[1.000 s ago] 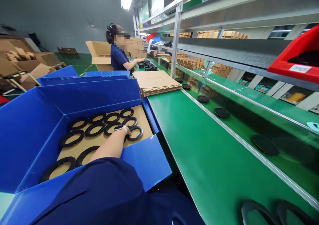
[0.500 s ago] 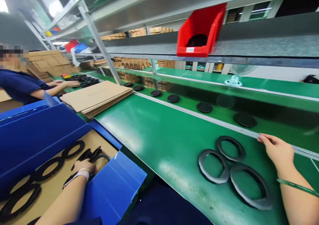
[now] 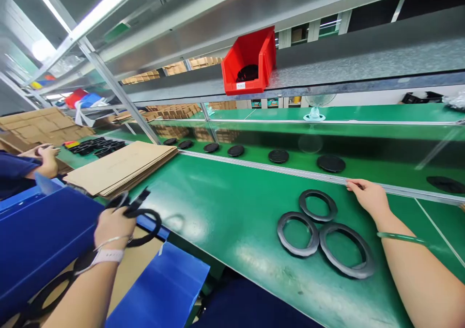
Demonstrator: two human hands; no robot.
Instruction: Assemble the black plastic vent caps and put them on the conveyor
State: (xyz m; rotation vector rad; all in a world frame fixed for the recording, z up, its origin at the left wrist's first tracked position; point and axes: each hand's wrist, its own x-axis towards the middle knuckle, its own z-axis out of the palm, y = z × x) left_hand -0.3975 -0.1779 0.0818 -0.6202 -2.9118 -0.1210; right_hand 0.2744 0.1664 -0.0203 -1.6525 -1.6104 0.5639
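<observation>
My left hand (image 3: 114, 226) is closed around several black rings (image 3: 154, 233), raised above the blue box (image 3: 170, 279) at the lower left. Its fingertips are partly hidden by the rings. More black rings lie inside the box under my left forearm. With thumb and fingers together, my right hand (image 3: 369, 197) pinches the metal rail (image 3: 290, 171) along the conveyor's near side. Three black rings (image 3: 347, 250) lie flat on the green table (image 3: 225, 207), to the left of my right forearm.
Beyond the rail, a line of black discs (image 3: 279, 156) sits on the green belt. Flat cardboard sheets (image 3: 119, 168) are stacked at the table's left. A red bin (image 3: 267, 71) stands on the metal shelf (image 3: 363, 56). A co-worker's hand (image 3: 47, 161) shows at far left.
My left hand has risen out of the blue box with the black rings in it. My right hand stays at the rail. The view has turned somewhat to the right.
</observation>
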